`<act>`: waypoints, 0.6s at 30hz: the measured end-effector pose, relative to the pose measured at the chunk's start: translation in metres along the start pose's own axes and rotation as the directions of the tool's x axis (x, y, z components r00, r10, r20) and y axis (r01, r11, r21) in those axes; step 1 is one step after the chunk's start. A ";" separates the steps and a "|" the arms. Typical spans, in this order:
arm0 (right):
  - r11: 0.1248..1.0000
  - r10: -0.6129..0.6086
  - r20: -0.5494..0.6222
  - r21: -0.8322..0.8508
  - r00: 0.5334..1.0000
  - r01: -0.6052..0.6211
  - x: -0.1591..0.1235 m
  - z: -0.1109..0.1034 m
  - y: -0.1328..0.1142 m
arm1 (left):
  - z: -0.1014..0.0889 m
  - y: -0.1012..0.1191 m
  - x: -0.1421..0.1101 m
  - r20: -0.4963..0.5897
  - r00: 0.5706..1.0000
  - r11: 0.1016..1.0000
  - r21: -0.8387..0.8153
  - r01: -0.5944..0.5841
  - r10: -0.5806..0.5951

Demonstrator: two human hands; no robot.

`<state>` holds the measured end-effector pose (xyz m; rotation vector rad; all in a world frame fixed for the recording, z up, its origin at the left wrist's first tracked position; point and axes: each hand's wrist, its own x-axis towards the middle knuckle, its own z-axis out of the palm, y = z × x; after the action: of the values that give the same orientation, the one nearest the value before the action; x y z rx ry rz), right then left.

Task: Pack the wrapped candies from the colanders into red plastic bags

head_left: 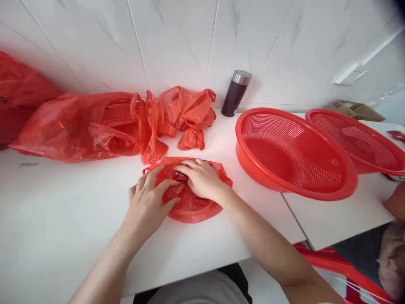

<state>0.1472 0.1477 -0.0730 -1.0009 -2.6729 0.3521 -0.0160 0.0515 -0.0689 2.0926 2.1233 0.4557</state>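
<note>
A thin red plastic bag (193,216) lies spread open on the white table in front of me. Small dark-red packets (180,188) with pale print show inside it, partly covered by my fingers. My left hand (150,196) rests over the bag's left side, fingers spread, with its thumb and index fingertips beside a packet. From the right, my right hand (202,180) reaches into the bag, its fingers stretched over the contents near the far rim. What lies under the right palm is hidden.
Crumpled red bags (183,107) and a large filled red bag (79,126) lie along the tiled wall. A dark thermos (234,95) stands behind. Two red perforated baskets (268,156) sit at right, near a cardboard box (357,110). Another person's arm (395,200) shows far right.
</note>
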 end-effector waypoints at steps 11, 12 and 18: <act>0.359 0.106 0.094 0.925 0.990 -0.127 -0.019 -0.036 -0.004 | -0.019 0.004 0.001 -0.072 0.993 0.859 -0.510 0.044 -0.094; 0.289 0.092 0.119 0.947 0.989 -0.141 -0.020 -0.037 -0.007 | -0.021 0.005 0.001 -0.014 0.996 0.776 -0.628 0.056 -0.084; 0.218 -0.015 0.226 0.952 0.974 -0.217 -0.022 -0.034 -0.012 | -0.024 0.011 0.003 0.231 0.968 0.284 -0.939 0.195 0.099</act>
<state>0.1671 0.1292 -0.0409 -0.6451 -1.7336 1.9543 -0.0127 0.0516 -0.0429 1.1997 1.1328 1.0691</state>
